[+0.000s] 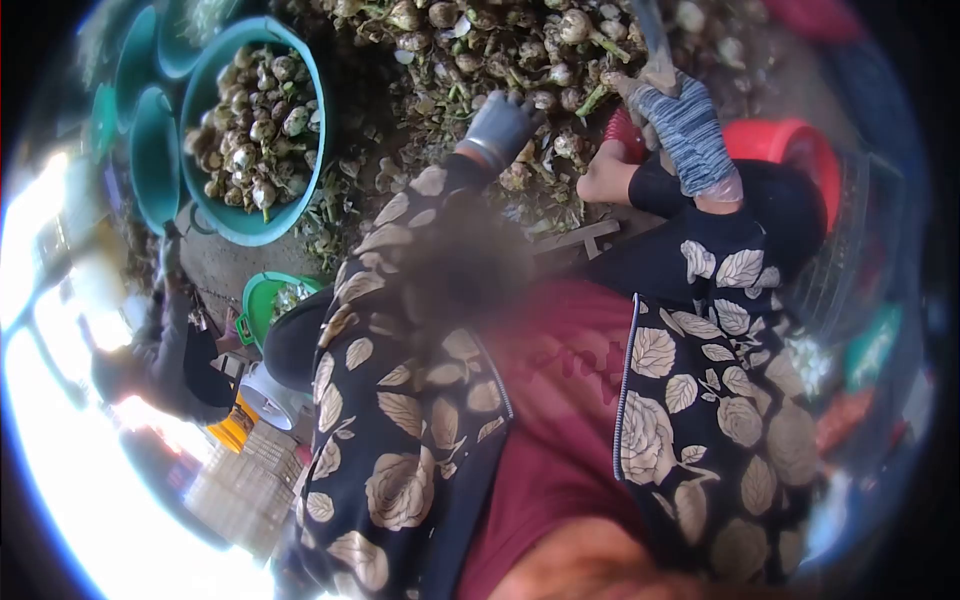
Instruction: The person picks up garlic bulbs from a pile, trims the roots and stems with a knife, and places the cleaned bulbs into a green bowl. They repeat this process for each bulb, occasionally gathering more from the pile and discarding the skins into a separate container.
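Observation:
My left hand, in a grey glove, lies over the near edge of a heap of garlic bulbs, with its fingers a little apart among bulbs and stalks. Nothing shows in its grip. My right hand wears a blue-grey striped glove with dirty fingertips. It is closed around a metal blade-like tool that points up past the heap; its handle is hidden by the fingers. Bulbs with green stalks lie just left of that hand.
A teal tub full of bulbs stands at the upper left, beside other teal tubs. Near my left side is a green basin. A red basin is behind my right knee. Another person sits at the far left. My bare foot rests near the heap.

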The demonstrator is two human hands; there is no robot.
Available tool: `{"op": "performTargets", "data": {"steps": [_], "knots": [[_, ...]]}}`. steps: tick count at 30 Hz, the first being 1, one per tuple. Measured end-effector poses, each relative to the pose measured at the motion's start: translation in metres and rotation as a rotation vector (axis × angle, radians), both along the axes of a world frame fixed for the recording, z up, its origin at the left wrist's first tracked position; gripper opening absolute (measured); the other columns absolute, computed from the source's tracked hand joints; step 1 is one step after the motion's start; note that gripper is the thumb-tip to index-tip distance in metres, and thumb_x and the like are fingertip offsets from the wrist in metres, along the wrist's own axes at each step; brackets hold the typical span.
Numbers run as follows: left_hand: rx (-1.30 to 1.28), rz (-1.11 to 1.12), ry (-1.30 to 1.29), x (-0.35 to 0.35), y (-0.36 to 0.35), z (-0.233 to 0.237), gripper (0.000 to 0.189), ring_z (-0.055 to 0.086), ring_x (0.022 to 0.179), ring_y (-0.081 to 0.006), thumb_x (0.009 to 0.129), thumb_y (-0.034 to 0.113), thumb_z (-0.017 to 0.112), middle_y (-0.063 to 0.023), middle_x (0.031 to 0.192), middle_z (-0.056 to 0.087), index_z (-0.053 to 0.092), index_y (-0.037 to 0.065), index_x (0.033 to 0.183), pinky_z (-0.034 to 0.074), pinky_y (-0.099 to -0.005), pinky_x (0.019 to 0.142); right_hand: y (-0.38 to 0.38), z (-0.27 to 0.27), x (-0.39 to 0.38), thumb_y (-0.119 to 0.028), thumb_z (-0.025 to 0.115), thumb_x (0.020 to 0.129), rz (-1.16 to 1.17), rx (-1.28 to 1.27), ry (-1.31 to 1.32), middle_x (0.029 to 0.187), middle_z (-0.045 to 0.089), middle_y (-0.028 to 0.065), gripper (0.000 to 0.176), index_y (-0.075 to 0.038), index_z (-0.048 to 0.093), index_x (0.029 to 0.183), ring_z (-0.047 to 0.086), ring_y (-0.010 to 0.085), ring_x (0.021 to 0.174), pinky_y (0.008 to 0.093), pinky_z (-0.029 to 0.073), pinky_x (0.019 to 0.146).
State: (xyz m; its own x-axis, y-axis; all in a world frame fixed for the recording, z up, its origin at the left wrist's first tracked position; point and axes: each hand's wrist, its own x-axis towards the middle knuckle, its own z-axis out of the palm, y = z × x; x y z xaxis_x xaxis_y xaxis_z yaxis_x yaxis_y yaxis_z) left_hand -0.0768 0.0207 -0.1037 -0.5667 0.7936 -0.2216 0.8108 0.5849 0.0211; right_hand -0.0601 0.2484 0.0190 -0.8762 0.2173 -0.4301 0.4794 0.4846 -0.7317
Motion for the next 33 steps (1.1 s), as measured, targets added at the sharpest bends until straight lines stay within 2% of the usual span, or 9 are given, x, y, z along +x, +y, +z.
{"op": "performTargets", "data": {"steps": [6,10,13,16,18,22,27,28,33], "knots": [[-0.025,0.368,-0.179,-0.023,0.033,-0.087,0.031,0.062,0.082,-0.0302,0.081,0.015,0.053,-0.0112,0.097,0.058,0.047,0.015,0.112,0.048,-0.043,0.069,-0.019,0.008,0.009,-0.022,0.069,0.076,0.027,-0.157,0.05,0.08,0.065,0.0061,0.03,-0.002,0.062,0.097,0.058,0.013,0.073,0.0281,0.047,0.069],[0.359,0.743,-0.495,-0.016,0.003,-0.09,0.045,0.063,0.075,-0.0329,0.076,0.023,0.062,-0.0186,0.091,0.061,0.042,0.012,0.115,0.05,-0.0427,0.067,-0.008,-0.009,0.009,-0.02,0.067,0.075,-0.019,-0.208,0.014,0.076,0.063,0.0084,0.028,-0.004,0.062,0.097,0.059,0.0191,0.072,0.0307,0.048,0.069],[0.955,1.002,-1.044,0.0,-0.017,-0.051,0.071,0.065,0.078,-0.0236,0.073,0.006,0.068,-0.0138,0.092,0.063,0.025,0.005,0.13,0.053,-0.0314,0.062,-0.006,-0.02,0.019,-0.019,0.065,0.072,0.545,0.24,0.381,0.071,0.06,0.0108,0.024,-0.005,0.06,0.091,0.059,0.0266,0.069,0.0354,0.048,0.067],[1.275,1.069,-1.46,0.035,-0.025,0.055,0.081,0.065,0.083,-0.0241,0.075,0.002,0.068,-0.0139,0.097,0.062,0.014,0.006,0.135,0.053,-0.0265,0.06,-0.034,-0.004,0.026,-0.016,0.064,0.069,0.7,0.353,0.223,0.066,0.057,0.0131,0.02,-0.006,0.056,0.084,0.058,0.0334,0.065,0.0416,0.047,0.062],[1.413,1.045,-1.516,0.056,-0.029,0.073,0.082,0.064,0.076,-0.0215,0.074,0.003,0.069,-0.013,0.091,0.063,0.013,0.005,0.135,0.054,-0.0293,0.062,-0.048,0.007,0.031,-0.016,0.064,0.071,0.723,0.323,0.303,0.067,0.057,0.0133,0.019,-0.006,0.055,0.085,0.058,0.0332,0.065,0.0421,0.047,0.062],[1.04,0.942,-1.351,0.087,-0.043,0.082,0.058,0.059,0.083,-0.0138,0.077,0.012,0.067,-0.0037,0.096,0.062,0.038,0.009,0.127,0.045,-0.0373,0.088,-0.068,0.0,0.046,-0.017,0.065,0.071,0.849,0.353,0.553,0.075,0.058,0.0139,0.022,-0.007,0.054,0.087,0.059,0.0324,0.069,0.0423,0.048,0.062],[0.973,0.547,-0.552,0.107,-0.044,0.09,0.032,0.058,0.082,-0.0126,0.076,0.019,0.068,-0.0007,0.091,0.062,0.058,0.009,0.105,0.043,-0.0348,0.085,-0.079,0.001,0.056,-0.016,0.064,0.069,0.878,0.366,0.606,0.078,0.058,0.0137,0.025,-0.006,0.054,0.089,0.059,0.0325,0.072,0.0426,0.048,0.061],[1.171,1.011,-1.034,0.111,-0.034,0.131,0.042,0.058,0.084,-0.0135,0.072,0.015,0.071,-0.0026,0.095,0.062,0.056,0.008,0.109,0.046,-0.0321,0.076,-0.078,-0.004,0.056,-0.017,0.064,0.069,0.861,0.339,0.624,0.076,0.059,0.0145,0.025,-0.006,0.055,0.089,0.059,0.0329,0.07,0.043,0.048,0.061],[1.527,1.053,-1.291,0.122,-0.031,0.148,0.041,0.052,0.07,-0.0092,0.069,0.008,0.071,-0.0019,0.084,0.058,0.053,0.001,0.105,0.043,-0.0247,0.059,-0.078,-0.014,0.06,-0.017,0.061,0.07,0.739,0.22,0.777,0.074,0.059,0.0158,0.02,-0.005,0.056,0.086,0.059,0.035,0.069,0.041,0.048,0.062]]}}
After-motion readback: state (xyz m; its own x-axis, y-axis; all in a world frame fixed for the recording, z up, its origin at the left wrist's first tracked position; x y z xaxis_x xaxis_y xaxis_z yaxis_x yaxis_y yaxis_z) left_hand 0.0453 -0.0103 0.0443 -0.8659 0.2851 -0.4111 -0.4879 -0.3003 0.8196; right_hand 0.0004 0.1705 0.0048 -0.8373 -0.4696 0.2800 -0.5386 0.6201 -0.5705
